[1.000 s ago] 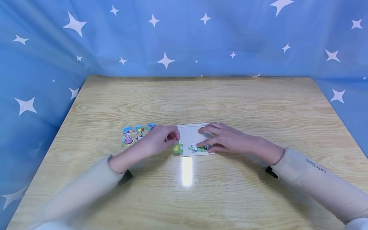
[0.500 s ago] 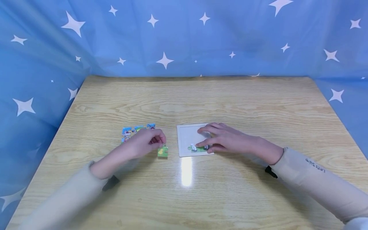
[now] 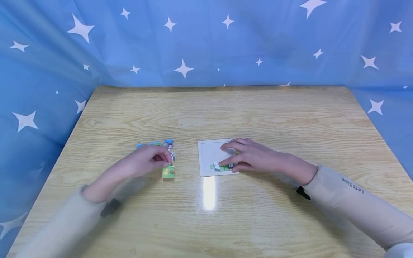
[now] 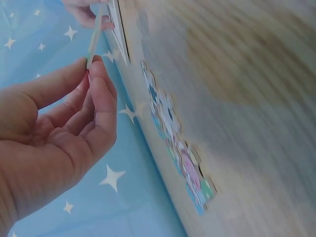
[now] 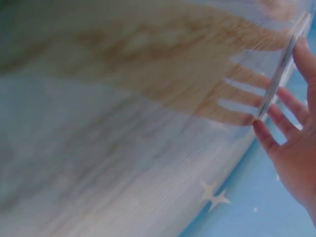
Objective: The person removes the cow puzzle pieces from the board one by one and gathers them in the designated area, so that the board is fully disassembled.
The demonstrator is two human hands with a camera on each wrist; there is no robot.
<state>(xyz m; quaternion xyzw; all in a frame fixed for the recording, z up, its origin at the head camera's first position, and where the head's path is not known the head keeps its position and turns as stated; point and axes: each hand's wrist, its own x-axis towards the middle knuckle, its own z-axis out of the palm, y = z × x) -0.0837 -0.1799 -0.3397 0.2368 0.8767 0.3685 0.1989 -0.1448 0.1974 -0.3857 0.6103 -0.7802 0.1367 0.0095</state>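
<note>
My left hand (image 3: 143,161) pinches a green puzzle piece (image 3: 166,173) with a yellow duck on it, between thumb and fingertips. In the left wrist view this piece (image 4: 95,42) is seen edge-on, raised off the table. Behind and partly under that hand lie several loose, colourful puzzle pieces (image 3: 168,143), some of them hidden. My right hand (image 3: 251,156) rests with spread fingers on the right side of a white puzzle tray (image 3: 209,148). Green puzzle pieces with white legs (image 3: 216,167) lie along the tray's near edge, partly covered by those fingers.
The light wooden table (image 3: 206,114) spreads out all around the tray. A blue curtain with white stars (image 3: 206,43) borders its back and sides. Near the tray's front, a bright light reflection falls on the tabletop.
My left hand has drawn the duck puzzle piece leftward, from the tray's left edge over to the loose pieces. The right hand has stayed on the tray.
</note>
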